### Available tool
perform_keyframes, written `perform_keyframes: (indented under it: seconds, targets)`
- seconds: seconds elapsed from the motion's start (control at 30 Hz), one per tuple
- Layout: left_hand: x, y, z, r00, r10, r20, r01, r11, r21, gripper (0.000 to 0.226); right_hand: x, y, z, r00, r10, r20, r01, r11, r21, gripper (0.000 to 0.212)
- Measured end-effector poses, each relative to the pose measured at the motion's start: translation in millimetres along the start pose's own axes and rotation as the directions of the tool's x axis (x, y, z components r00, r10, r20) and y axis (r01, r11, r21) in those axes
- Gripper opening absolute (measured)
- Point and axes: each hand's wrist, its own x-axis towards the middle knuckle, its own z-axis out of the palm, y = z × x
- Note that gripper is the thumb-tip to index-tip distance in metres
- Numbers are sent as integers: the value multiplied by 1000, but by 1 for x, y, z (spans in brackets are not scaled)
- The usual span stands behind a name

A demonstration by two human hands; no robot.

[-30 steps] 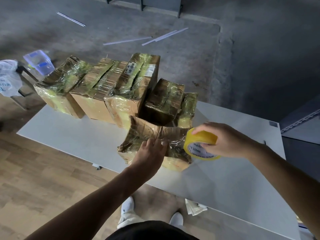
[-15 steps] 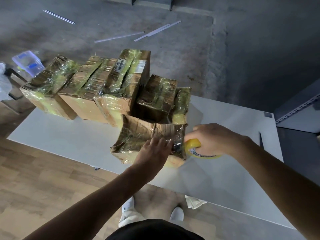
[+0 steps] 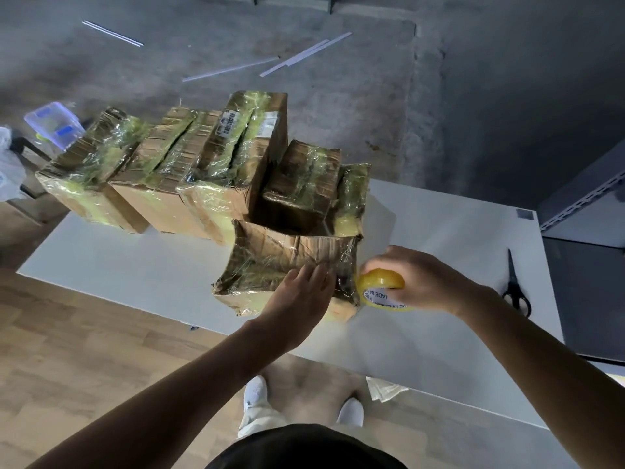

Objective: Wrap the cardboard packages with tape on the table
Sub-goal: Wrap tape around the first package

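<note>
A clear plastic tub with blue clips (image 3: pixel 54 128) sits off the far left. On the white surface (image 3: pixel 118 269), a row of tape-wrapped brown cardboard packages (image 3: pixel 189 170) stands behind the crumpled brown cardboard package at the front (image 3: pixel 270 262). The left hand (image 3: pixel 301 296) still presses flat on that package's top, fingers straight. At its right side the right hand (image 3: pixel 416 279) curls round the yellow tape roll (image 3: pixel 382 289), now lower against that side than a second ago. Black scissors (image 3: pixel 515 292) have come into view at the far right.
</note>
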Motion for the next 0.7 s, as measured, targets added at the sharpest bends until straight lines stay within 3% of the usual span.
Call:
perform_keyframes:
  seconds: [0.13, 0.27, 0.33, 0.47, 0.57, 0.7]
  targets:
    - [1, 3, 0, 999, -32, 7, 32, 999, -16, 55, 4, 4, 5, 999, -25, -21, 24, 999, -27, 42]
    - [-1, 10, 8, 958, -12, -287, -10, 997, -74, 30, 5, 8, 9, 999, -27, -41, 27, 1000, -11, 42]
    - [-6, 12, 16, 932, -3, -363, -34, 995, -96, 31, 5, 9, 11, 998, -33, -49, 32, 999, -14, 42]
    - [-2, 8, 15, 947, -88, -309, 35, 984, -172, 18, 6, 8, 11, 997, -40, -59, 39, 999, -15, 42]
    - [6, 6, 6, 961, -75, -267, 31, 986, -163, 11, 6, 8, 9, 997, -34, -64, 34, 999, -13, 41]
    - [16, 2, -9, 983, -69, -168, 49, 992, -116, 42, 4, 8, 8, 997, -26, -79, 25, 1000, -11, 42]
